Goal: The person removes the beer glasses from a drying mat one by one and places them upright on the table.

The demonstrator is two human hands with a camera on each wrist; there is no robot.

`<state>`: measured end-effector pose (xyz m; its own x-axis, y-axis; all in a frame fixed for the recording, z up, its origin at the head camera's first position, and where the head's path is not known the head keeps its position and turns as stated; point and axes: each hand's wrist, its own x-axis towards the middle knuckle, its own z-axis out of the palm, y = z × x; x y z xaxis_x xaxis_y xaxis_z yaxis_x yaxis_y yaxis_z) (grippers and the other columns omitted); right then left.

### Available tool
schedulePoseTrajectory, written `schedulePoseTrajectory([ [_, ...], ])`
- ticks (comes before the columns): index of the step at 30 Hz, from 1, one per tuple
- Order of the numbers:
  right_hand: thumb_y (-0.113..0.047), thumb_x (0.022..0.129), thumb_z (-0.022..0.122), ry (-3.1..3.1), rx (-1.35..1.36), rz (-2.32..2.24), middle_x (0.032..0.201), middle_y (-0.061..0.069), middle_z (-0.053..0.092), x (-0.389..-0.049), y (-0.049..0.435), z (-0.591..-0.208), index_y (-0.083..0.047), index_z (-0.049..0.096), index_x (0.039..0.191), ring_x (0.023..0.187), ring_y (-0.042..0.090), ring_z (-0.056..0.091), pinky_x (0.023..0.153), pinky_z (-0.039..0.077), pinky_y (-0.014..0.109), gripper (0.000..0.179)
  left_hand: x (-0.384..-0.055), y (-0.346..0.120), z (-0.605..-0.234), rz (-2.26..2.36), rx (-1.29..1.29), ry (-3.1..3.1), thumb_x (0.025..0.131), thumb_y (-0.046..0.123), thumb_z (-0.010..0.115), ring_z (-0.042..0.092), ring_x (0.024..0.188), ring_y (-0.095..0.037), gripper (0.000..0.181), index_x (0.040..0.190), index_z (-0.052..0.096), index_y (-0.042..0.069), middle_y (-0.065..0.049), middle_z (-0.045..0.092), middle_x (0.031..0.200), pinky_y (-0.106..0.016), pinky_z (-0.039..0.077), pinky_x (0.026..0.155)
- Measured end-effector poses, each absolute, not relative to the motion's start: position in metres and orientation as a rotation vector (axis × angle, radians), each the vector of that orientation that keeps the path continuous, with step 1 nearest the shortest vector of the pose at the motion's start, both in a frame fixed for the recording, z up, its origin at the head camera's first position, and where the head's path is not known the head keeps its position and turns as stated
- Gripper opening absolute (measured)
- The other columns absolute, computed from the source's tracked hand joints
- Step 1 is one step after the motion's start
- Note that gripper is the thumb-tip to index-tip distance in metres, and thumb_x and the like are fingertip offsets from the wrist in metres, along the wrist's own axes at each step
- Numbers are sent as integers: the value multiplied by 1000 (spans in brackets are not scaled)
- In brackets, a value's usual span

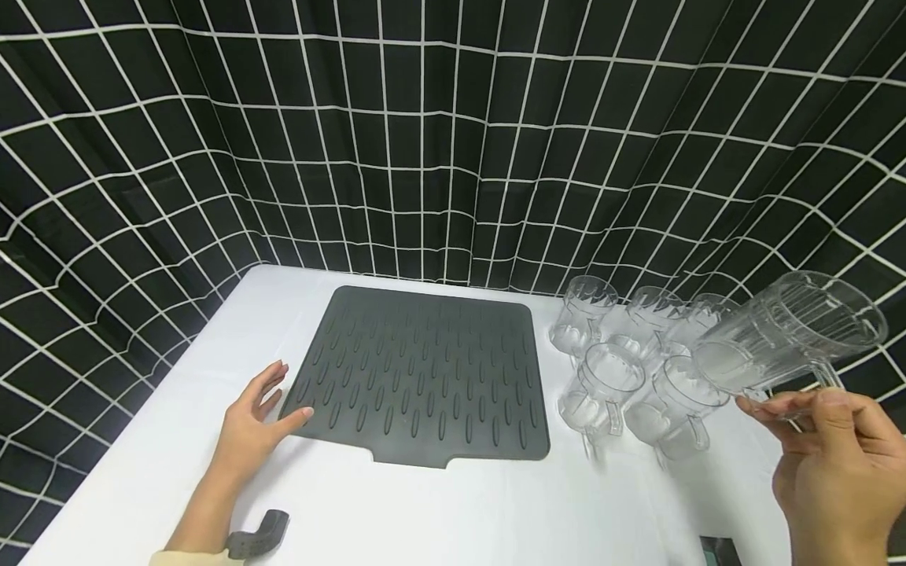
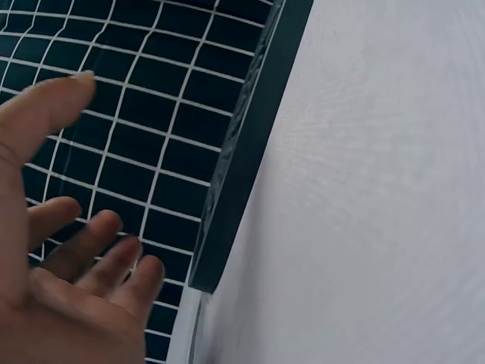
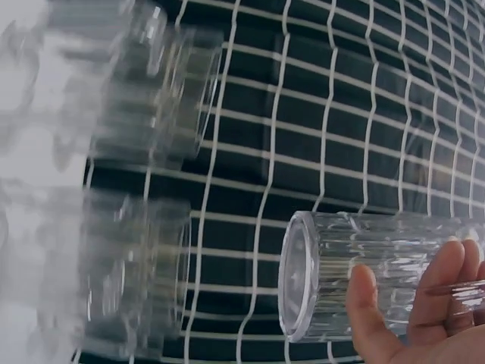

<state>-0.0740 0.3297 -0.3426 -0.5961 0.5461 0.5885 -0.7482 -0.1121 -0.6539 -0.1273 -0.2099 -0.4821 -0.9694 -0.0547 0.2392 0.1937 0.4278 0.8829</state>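
Observation:
In the head view my right hand [image 1: 838, 460] grips a clear ribbed mug [image 1: 778, 330] by its handle, raised at the right and tilted with its rim toward the upper right. The right wrist view shows that mug's round base [image 3: 299, 277] pointing left, my fingers beside its wall. Several similar clear mugs [image 1: 612, 373] stand upright on the white table, left of the held one. My left hand [image 1: 248, 428] holds nothing; its fingers are spread, thumb over the near left corner of a dark grey ridged mat [image 1: 425, 369]. In the left wrist view the mat's edge [image 2: 246, 167] lies beside these fingers.
The mat lies flat on the white table [image 1: 495, 511], its short tab facing me. Black curtains [image 1: 425, 141] with a white grid enclose the back and sides. A dark grey curved piece [image 1: 262, 536] sits at my left wrist. A small dark object [image 1: 718, 550] shows at the bottom right.

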Motion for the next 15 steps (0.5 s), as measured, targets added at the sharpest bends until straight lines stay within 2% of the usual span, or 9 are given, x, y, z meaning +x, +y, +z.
schedulePoseTrajectory([
  [6, 2, 95, 57, -1183, 268, 1895, 69, 28, 57, -79, 353, -347, 23, 41, 82, 61, 33, 63, 61, 59, 44, 30, -124, -222, -486, -1461, 16, -2700, 80, 33, 80, 32, 133, -46, 98, 151, 22, 0, -25, 27, 151, -39, 35, 104],
  [9, 1, 95, 58, -1174, 266, 1903, 68, 29, 58, -84, 368, -350, 22, 42, 81, 60, 33, 65, 60, 58, 43, 30, -124, -224, -490, -1369, 48, -2800, 78, 40, 80, 34, 132, -46, 101, 151, 23, -1, -28, 28, 150, -51, 33, 105],
  [13, -4, 95, 59, -1170, 183, 1885, 67, 26, 59, -81, 389, -360, 19, 47, 85, 56, 30, 65, 60, 59, 39, 28, -130, -221, -495, -1233, -10, -2888, 75, 42, 81, 34, 132, -46, 102, 149, 27, -3, -29, 30, 148, -58, 30, 106],
  [15, -5, 95, 60, -1166, 133, 1893, 67, 25, 59, -78, 399, -368, 16, 48, 87, 54, 28, 64, 61, 59, 38, 25, -132, -218, -497, -1185, -48, -2912, 75, 38, 81, 33, 132, -47, 99, 148, 28, -4, -29, 30, 148, -60, 29, 106],
])
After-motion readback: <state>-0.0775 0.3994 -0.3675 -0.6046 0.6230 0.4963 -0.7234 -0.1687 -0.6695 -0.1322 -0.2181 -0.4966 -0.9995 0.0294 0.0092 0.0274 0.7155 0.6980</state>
